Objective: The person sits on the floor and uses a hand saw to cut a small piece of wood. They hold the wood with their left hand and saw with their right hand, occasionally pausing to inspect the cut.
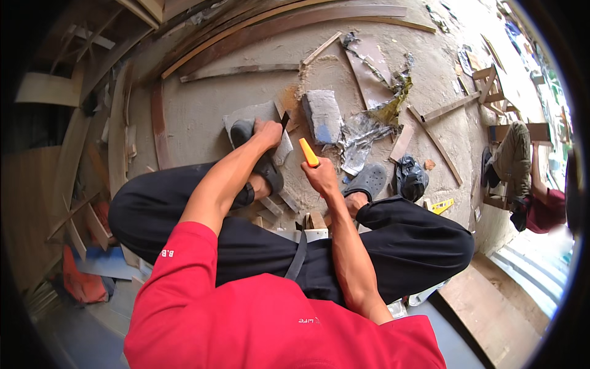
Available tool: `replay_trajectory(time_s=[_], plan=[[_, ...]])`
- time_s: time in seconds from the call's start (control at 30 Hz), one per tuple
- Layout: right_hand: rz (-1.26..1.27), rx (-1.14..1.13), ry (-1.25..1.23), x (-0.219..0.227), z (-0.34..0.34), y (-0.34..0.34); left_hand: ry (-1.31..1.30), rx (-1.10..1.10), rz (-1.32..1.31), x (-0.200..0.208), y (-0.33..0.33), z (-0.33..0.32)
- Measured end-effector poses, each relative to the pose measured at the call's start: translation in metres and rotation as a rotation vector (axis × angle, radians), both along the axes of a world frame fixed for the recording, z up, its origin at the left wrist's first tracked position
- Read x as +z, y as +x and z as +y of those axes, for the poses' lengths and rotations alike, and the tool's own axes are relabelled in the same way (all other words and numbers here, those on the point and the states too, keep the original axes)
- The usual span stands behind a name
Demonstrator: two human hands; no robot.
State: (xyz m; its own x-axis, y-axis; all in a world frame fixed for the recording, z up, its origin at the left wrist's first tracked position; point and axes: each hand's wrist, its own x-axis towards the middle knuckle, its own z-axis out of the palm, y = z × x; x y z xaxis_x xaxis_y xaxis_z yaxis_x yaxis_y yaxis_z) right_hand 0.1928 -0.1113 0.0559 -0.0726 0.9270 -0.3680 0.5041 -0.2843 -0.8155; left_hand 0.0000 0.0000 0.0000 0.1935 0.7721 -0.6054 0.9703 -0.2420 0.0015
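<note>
My left hand (268, 133) is closed by my left foot, its fingers on a dark flat strip (284, 120) that sticks up past them. Under that hand and foot lies a flat grey slab (251, 112). My right hand (321, 177) is wrapped round a yellow-orange handle (308, 152), which points up and left; whatever else belongs to it is hidden in the fist. Between and beyond my hands sits a thick grey block (322, 117) with a bluish patch. Grey clogs (369, 181) are on my feet.
Crumpled silvery wrapping (362, 138) and a black plastic bag (410, 178) lie to the right. Wooden strips (435, 144) are scattered about, with long planks (295, 27) at the back. A yellow tool (441, 206) rests near my right knee. Another person (546, 206) sits far right.
</note>
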Motion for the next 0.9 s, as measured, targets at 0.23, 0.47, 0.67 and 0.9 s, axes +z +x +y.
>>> replay_trajectory(time_s=[0.23,0.47,0.67,0.9], plan=[[-0.05,0.058,0.011,0.017,0.004,-0.021,0.083,0.187,-0.169,-0.014,-0.009,0.022],[0.03,0.007,-0.065,0.013,0.009,-0.012,0.568,0.893,-0.617,-0.065,0.016,0.033],[0.022,-0.029,-0.073,0.011,0.006,-0.009,0.659,1.203,-0.562,-0.088,0.033,0.028],[0.08,-0.08,-0.135,0.004,-0.004,-0.017,0.789,1.082,-0.403,-0.127,0.021,0.012]])
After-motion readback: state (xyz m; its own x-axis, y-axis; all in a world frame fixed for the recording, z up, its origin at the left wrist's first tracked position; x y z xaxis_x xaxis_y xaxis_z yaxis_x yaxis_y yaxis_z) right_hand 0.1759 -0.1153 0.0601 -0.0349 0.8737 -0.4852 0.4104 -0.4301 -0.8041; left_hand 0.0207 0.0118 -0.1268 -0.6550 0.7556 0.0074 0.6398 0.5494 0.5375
